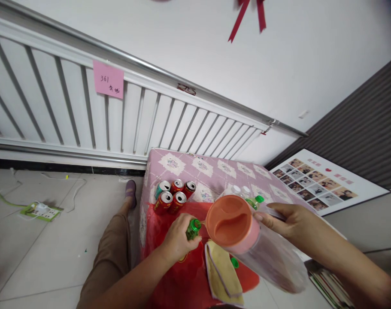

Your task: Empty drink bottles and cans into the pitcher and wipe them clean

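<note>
Jug [253,248] in closed right hand [292,221], spout [203,223] beside bottle [192,231] in closed left hand [180,240], cans [178,203] at bottle's eleven o'clock.

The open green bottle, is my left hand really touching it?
Touching. The head view shows it plainly: the left hand is wrapped around the open green bottle, just below its mouth.

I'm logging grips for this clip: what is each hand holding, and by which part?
The left hand holds a green bottle around its upper part, below the open mouth. The right hand holds the orange-lidded pitcher by its handle.
</note>
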`<state>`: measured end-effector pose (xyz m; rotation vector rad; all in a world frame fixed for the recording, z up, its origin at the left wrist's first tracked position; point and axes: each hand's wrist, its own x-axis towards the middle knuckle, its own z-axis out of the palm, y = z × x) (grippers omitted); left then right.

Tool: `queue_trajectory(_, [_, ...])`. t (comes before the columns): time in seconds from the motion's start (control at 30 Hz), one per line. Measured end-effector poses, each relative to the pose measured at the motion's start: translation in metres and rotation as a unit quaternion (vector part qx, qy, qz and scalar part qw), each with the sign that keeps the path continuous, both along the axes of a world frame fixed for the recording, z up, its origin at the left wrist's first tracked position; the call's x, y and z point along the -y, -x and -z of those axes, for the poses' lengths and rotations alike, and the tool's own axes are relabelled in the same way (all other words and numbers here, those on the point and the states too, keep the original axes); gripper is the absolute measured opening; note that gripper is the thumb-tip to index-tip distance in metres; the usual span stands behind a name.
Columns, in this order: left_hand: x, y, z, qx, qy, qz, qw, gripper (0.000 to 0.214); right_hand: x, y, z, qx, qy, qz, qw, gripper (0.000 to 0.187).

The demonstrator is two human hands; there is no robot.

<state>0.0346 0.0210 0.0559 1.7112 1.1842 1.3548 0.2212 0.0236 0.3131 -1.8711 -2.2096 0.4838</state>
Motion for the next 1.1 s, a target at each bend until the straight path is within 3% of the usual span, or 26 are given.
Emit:
queue_trajectory(0.53, [-0.0006, 0.0007, -0.0026, 0.000, 0.002, 0.003, 1.000, 0.037, -0.0014, -0.0018, -0.0018, 0.023, 0.032, 0.015, 0.999, 0.049])
queue_trajectory(1.1, [-0.0005, 0.0004, -0.0012, -0.001, 0.000, -0.002, 1.000, 0.037, -0.0009, 0.0006, -0.0028, 0.005, 0.012, 0.001, 1.000, 0.048])
